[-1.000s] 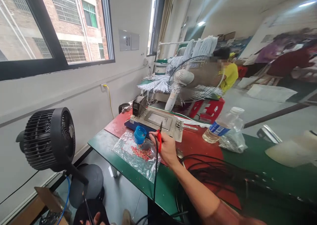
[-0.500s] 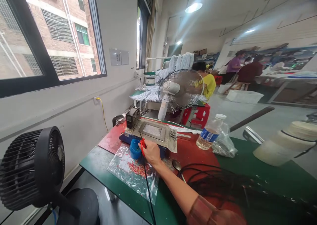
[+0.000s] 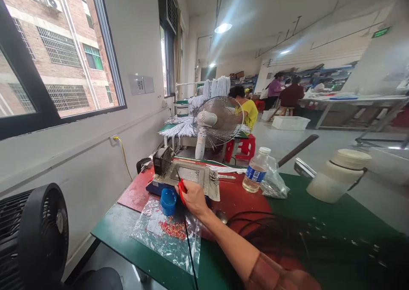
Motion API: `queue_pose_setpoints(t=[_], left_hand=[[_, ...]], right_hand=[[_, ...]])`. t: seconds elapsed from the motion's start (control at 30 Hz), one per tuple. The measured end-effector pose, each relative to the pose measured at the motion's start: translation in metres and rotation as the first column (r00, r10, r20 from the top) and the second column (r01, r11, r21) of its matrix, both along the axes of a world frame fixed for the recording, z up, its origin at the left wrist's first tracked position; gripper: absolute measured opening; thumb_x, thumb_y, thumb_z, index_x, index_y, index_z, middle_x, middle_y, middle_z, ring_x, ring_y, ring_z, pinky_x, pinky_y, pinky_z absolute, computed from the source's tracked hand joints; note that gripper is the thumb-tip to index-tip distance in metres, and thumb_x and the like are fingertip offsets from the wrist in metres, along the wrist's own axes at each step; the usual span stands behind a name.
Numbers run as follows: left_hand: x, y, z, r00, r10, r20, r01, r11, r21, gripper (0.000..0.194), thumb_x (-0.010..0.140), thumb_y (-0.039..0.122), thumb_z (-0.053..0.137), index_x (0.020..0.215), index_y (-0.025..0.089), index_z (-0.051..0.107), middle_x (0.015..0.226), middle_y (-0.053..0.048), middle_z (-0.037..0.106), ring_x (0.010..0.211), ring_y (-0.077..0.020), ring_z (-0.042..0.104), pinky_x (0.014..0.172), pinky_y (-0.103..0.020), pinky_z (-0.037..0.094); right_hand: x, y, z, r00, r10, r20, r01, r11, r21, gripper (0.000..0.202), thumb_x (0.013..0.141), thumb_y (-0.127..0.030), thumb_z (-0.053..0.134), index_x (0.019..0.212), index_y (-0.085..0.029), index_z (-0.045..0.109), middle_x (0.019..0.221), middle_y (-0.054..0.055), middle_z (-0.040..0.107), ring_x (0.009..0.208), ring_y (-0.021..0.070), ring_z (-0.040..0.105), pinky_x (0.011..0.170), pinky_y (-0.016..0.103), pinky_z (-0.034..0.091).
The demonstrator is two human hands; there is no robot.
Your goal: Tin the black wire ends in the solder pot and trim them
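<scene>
My right hand (image 3: pixel 194 198) is closed round a red-handled tool (image 3: pixel 182 191), whose thin dark tip points up over the front of a metal-topped heating device (image 3: pixel 207 180). A black cable (image 3: pixel 191 249) runs down from under the hand to the bottom edge of the view. Just left of the hand stands a small blue container (image 3: pixel 168 202). Below it, a clear plastic bag (image 3: pixel 150 234) lies flat with many small red and yellowish pieces (image 3: pixel 173 229) on it. My left hand is out of view.
A bottle (image 3: pixel 254 173) and a bag of small parts (image 3: pixel 275 183) stand right of the device. Black cables (image 3: pixel 255 222) spread over the table's right side. A black fan (image 3: pixel 44 234) is at left, a white fan (image 3: pixel 204 124) behind. People sit farther back.
The view has turned to the right, so the room has shifted left in the picture. My right hand still grips the red-handled tool and is slightly farther from the blue container.
</scene>
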State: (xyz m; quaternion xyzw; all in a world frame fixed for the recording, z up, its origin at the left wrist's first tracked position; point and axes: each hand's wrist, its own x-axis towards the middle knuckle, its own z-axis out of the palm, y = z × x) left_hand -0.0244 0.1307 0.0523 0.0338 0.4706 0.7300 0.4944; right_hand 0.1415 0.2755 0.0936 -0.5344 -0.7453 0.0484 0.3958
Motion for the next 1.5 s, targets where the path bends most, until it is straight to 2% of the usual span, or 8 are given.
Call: queue_pose_setpoints(t=[0.03, 0.07, 0.1, 0.17, 0.33, 0.5, 0.8, 1.5], left_hand=[[0.003, 0.034, 0.007, 1.0, 0.024, -0.005, -0.024, 0.999, 0.022, 0.073, 0.078, 0.038, 0.0, 0.089, 0.002, 0.063, 0.084, -0.008, 0.065, 0.077, -0.01, 0.064, 0.045, -0.009, 0.033], [0.006, 0.068, 0.015, 0.998, 0.061, 0.005, -0.061, 0.997, 0.046, 0.042, 0.083, 0.039, 0.03, 0.095, 0.014, 0.062, 0.092, -0.012, 0.068, 0.071, -0.0118, 0.064, 0.031, -0.009, 0.034], [0.009, 0.101, 0.023, 0.997, 0.08, 0.001, -0.08, 0.995, 0.061, 0.091, 0.068, 0.034, -0.019, 0.096, 0.001, 0.061, 0.089, -0.008, 0.06, 0.084, -0.0088, 0.063, 0.051, -0.008, 0.028], [0.016, 0.159, 0.04, 0.991, 0.133, 0.013, -0.134, 0.986, 0.095, 0.097, 0.061, 0.03, -0.025, 0.104, 0.001, 0.057, 0.098, -0.012, 0.056, 0.089, -0.0134, 0.061, 0.053, -0.009, 0.022], [0.01, 0.233, 0.066, 0.965, 0.256, 0.057, -0.261, 0.959, 0.112, 0.098, 0.054, 0.028, -0.027, 0.114, -0.005, 0.044, 0.112, -0.015, 0.046, 0.095, -0.0174, 0.058, 0.054, -0.009, 0.02], [-0.016, 0.244, 0.076, 0.932, 0.351, 0.093, -0.355, 0.934, 0.03, 0.089, 0.069, 0.03, -0.021, 0.104, 0.002, 0.057, 0.095, -0.005, 0.057, 0.09, -0.0128, 0.061, 0.054, -0.011, 0.039], [-0.021, 0.236, 0.069, 0.916, 0.392, 0.088, -0.393, 0.919, -0.004, 0.088, 0.07, 0.032, -0.026, 0.118, 0.013, 0.046, 0.094, -0.004, 0.053, 0.092, -0.0156, 0.059, 0.059, -0.02, 0.049], [-0.02, 0.25, 0.067, 0.96, 0.277, -0.039, -0.271, 0.955, 0.118, 0.109, 0.051, 0.021, -0.041, 0.119, 0.007, 0.043, 0.099, -0.006, 0.048, 0.101, -0.0158, 0.054, 0.065, -0.025, 0.044]], right_hand=[[0.005, 0.001, 0.009, 1.0, 0.0, -0.01, 0.001, 1.0, 0.029, 0.03, 0.084, -0.033, 0.045, 0.06, -0.017, 0.048, 0.059, 0.001, 0.054, 0.055, 0.0104, 0.044, 0.054, 0.021, 0.026], [0.011, 0.004, 0.018, 1.0, -0.003, -0.016, 0.003, 0.998, 0.057, 0.03, 0.084, -0.035, 0.045, 0.06, -0.017, 0.048, 0.06, 0.001, 0.054, 0.055, 0.0106, 0.044, 0.055, 0.022, 0.027], [0.017, 0.006, 0.026, 1.0, -0.008, -0.021, 0.009, 0.997, 0.082, 0.03, 0.083, -0.036, 0.045, 0.06, -0.017, 0.049, 0.06, 0.001, 0.054, 0.056, 0.0108, 0.043, 0.055, 0.022, 0.027], [0.03, 0.015, 0.04, 0.999, -0.03, -0.027, 0.033, 0.993, 0.117, 0.03, 0.082, -0.036, 0.045, 0.06, -0.017, 0.049, 0.061, 0.001, 0.054, 0.056, 0.0112, 0.043, 0.055, 0.022, 0.026], [0.063, 0.055, 0.062, 0.985, -0.16, -0.062, 0.165, 0.982, 0.091, 0.031, 0.082, -0.037, 0.044, 0.065, -0.015, 0.056, 0.061, 0.002, 0.056, 0.056, 0.0119, 0.045, 0.053, 0.022, 0.027], [0.081, 0.093, 0.071, 0.974, -0.228, -0.003, 0.228, 0.973, -0.038, 0.029, 0.079, -0.037, 0.052, 0.068, -0.013, 0.063, 0.062, 0.003, 0.06, 0.058, 0.0126, 0.049, 0.052, 0.021, 0.027], [0.054, 0.102, 0.046, 0.967, -0.16, 0.198, 0.2, 0.96, -0.198, 0.026, 0.079, -0.042, 0.054, 0.075, -0.02, 0.068, 0.073, 0.005, 0.067, 0.068, 0.0163, 0.058, 0.051, 0.022, 0.026], [0.043, 0.106, 0.036, 0.954, -0.165, 0.252, 0.228, 0.942, -0.246, 0.027, 0.082, -0.039, 0.049, 0.078, -0.021, 0.069, 0.076, 0.007, 0.068, 0.071, 0.0172, 0.06, 0.05, 0.023, 0.025]])
